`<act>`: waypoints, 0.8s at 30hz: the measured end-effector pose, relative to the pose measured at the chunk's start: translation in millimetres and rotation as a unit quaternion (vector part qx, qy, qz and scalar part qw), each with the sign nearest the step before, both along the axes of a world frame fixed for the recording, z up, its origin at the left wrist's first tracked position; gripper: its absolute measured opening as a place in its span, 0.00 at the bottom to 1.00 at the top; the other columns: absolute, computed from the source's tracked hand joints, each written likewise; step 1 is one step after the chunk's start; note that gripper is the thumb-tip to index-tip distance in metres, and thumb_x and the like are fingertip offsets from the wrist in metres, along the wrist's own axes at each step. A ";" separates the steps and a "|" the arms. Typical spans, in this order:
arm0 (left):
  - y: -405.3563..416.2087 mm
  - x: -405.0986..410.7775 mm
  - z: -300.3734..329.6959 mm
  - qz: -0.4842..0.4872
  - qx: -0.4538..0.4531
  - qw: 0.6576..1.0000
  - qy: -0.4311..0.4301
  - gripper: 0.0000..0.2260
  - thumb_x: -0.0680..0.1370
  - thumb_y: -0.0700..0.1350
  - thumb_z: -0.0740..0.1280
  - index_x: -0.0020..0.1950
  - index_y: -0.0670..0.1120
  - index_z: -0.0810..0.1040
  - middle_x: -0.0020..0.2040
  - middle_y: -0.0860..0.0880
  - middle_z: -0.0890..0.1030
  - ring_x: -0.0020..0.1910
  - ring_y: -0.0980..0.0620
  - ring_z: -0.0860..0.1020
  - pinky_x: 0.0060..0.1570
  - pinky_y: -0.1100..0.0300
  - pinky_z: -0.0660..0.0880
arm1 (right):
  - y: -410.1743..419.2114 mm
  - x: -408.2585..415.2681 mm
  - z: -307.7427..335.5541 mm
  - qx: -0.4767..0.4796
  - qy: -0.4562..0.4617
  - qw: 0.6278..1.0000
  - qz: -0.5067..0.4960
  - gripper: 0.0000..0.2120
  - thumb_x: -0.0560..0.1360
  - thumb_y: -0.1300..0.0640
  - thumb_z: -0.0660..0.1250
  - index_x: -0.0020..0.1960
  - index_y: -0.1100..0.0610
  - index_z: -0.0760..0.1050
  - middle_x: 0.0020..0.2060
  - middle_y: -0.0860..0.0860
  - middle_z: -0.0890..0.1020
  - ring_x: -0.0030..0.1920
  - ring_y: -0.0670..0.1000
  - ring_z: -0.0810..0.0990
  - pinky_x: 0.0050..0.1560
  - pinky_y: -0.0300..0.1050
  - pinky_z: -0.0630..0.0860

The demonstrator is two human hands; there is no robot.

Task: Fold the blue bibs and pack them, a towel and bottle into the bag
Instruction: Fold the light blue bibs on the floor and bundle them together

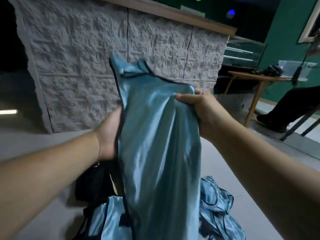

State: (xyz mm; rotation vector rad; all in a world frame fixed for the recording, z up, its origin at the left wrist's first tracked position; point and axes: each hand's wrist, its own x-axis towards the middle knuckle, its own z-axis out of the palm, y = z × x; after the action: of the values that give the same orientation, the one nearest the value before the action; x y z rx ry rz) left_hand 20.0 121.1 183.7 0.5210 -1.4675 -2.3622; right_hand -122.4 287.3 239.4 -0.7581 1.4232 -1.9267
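both hands hold one shiny blue bib (155, 135) up in the air. the right hand (199, 111) pinches its upper right edge, thumb on the near face, the other fingers hidden behind the cloth. the left hand (109, 134) grasps the dark-trimmed left edge, its fingertips covered by the fabric. below the fingers, more blue bibs (220, 212) lie crumpled on the grey floor (43, 196), touching a black bag (93, 186).

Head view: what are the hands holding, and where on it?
One blue bib, held up by both hands. The right hand pinches its upper right edge; the left hand holds its left edge, fingers hidden behind the cloth.
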 end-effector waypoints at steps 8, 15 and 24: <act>-3.4 11.0 -15.4 -0.221 -0.060 0.973 0.038 0.35 0.65 0.55 0.81 0.68 0.42 0.81 0.65 0.39 0.82 0.64 0.39 0.81 0.61 0.45 0.79 | -11.8 -37.0 -33.5 0.069 -0.068 0.988 -0.117 0.15 0.75 0.62 0.73 0.60 0.66 0.82 0.52 0.61 0.86 0.41 0.57 0.87 0.38 0.50 0.84; -3.1 2.6 15.1 -0.124 -0.101 0.987 -0.009 0.18 0.69 0.31 0.63 0.50 0.42 0.88 0.49 0.41 0.87 0.46 0.44 0.87 0.45 0.51 0.84 | 3.5 -14.9 -93.6 -0.012 -0.086 0.985 0.147 0.31 0.78 0.41 0.64 0.73 0.59 0.73 0.67 0.59 0.79 0.68 0.61 0.78 0.70 0.59 0.72; -43.1 12.9 19.1 0.004 -0.260 0.931 -0.255 0.19 0.76 0.26 0.63 0.67 0.30 0.72 0.62 0.28 0.78 0.57 0.30 0.81 0.61 0.37 0.78 | -5.7 -6.1 -77.7 0.133 0.011 0.991 0.013 0.07 0.78 0.65 0.70 0.53 0.69 0.81 0.48 0.63 0.86 0.44 0.57 0.86 0.52 0.53 0.84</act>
State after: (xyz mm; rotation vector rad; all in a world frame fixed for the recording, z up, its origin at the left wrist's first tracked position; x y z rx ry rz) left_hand 33.0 78.1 202.8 1.0310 -2.2053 -1.7737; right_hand -128.5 281.6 161.8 -0.6683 1.6346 -1.6687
